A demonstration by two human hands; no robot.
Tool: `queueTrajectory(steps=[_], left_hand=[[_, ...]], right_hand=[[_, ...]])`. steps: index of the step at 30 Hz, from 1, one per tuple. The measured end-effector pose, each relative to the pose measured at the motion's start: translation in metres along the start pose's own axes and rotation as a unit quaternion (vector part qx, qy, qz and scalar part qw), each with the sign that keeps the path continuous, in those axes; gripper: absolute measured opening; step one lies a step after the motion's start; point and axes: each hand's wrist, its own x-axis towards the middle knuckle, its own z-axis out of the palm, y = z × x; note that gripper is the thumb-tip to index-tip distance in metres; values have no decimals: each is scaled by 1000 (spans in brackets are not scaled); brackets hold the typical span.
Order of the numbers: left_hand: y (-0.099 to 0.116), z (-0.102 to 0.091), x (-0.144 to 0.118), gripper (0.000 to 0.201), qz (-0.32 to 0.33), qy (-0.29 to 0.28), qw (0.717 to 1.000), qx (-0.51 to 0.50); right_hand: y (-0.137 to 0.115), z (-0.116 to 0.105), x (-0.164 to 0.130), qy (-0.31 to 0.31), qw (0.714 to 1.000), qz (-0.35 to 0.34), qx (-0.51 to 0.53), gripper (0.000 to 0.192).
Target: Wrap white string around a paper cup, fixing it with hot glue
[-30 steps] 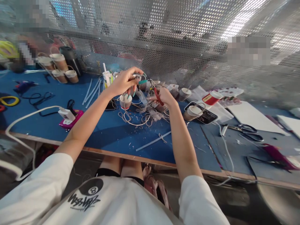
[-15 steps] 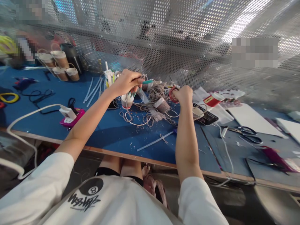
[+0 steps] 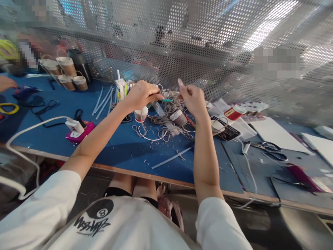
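- Here, my left hand was raised above the blue counter, its grip closed around a teal-tipped tool whose point stuck out toward my right hand.
- My right hand was lifted beside it, fingers loosely curled with the forefinger up; whether that grip pinched a strand of twine, I could not tell.
- Beneath both hands lay a tangled pile of twine, spread over the counter's far middle.
- A small paper cup stood just under my left hand, at the tangle's left edge; another cup lay tilted within the tangle.
- To the right rested a phone with a cup on it, then a red-labelled cup and black scissors.
- At far left, wire-handled cups stood near a dark flask, and a white charger sat on a pink object.
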Motion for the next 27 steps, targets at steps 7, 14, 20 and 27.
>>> queueTrajectory(steps=[7, 14, 20, 27], left_hand=[[6, 12, -2, 60, 34, -13, 998, 50], [4, 23, -7, 60, 39, 166, 985, 25], [8, 24, -11, 40, 76, 220, 972, 44], [24, 13, -11, 30, 81, 171, 982, 26]], right_hand=[[-43, 12, -27, -195, 918, -99, 330, 51], [-28, 19, -15, -163, 909, -65, 378, 44], [-36, 19, -22, -143, 915, -83, 368, 42], [-47, 12, -32, -157, 912, -94, 368, 42]])
